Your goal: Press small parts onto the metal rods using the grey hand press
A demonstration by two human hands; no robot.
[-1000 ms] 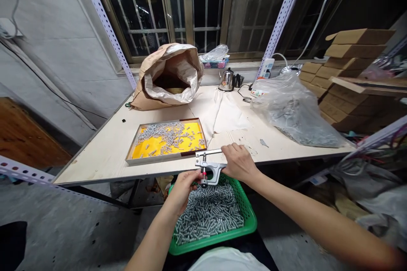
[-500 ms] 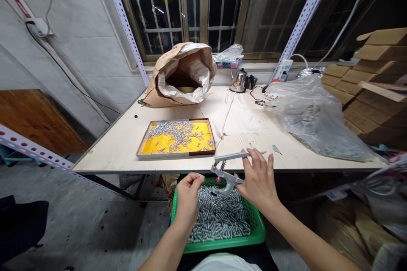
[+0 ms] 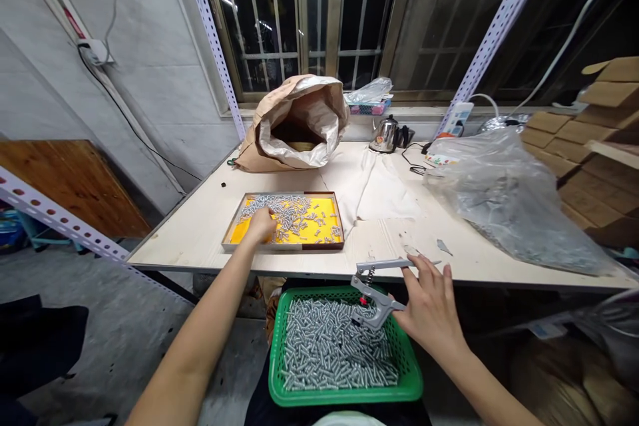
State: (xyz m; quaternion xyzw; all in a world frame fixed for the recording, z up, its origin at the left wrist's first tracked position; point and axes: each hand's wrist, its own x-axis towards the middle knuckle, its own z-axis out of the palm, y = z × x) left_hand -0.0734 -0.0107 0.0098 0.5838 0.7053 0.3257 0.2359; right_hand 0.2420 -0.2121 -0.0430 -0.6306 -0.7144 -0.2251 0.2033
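Note:
My left hand (image 3: 261,225) is over a shallow tray (image 3: 279,247) with a yellow bottom, its fingers curled down among small silver screw-like metal pieces (image 3: 289,210). What its fingertips pinch, if anything, is hidden. Grey spring-loaded hand pliers (image 3: 378,307) with a red part are in my right hand (image 3: 430,303), whose fingers lie along the two handles. The pliers' jaws hang above a green basket (image 3: 344,396), heaped with silver screw-like pieces (image 3: 339,346).
Behind the tray on the table (image 3: 190,233) lies a wide-mouthed paper sack (image 3: 299,123). A metal kettle (image 3: 384,134) stands at the back. To the right are a clear plastic bag (image 3: 514,193) and stacked cardboard boxes (image 3: 599,140). A small grey scrap (image 3: 444,247) lies near the front.
My left hand has moved from beside the pliers, forward and left into the tray. My right hand still holds the pliers over the basket. The view has shifted slightly.

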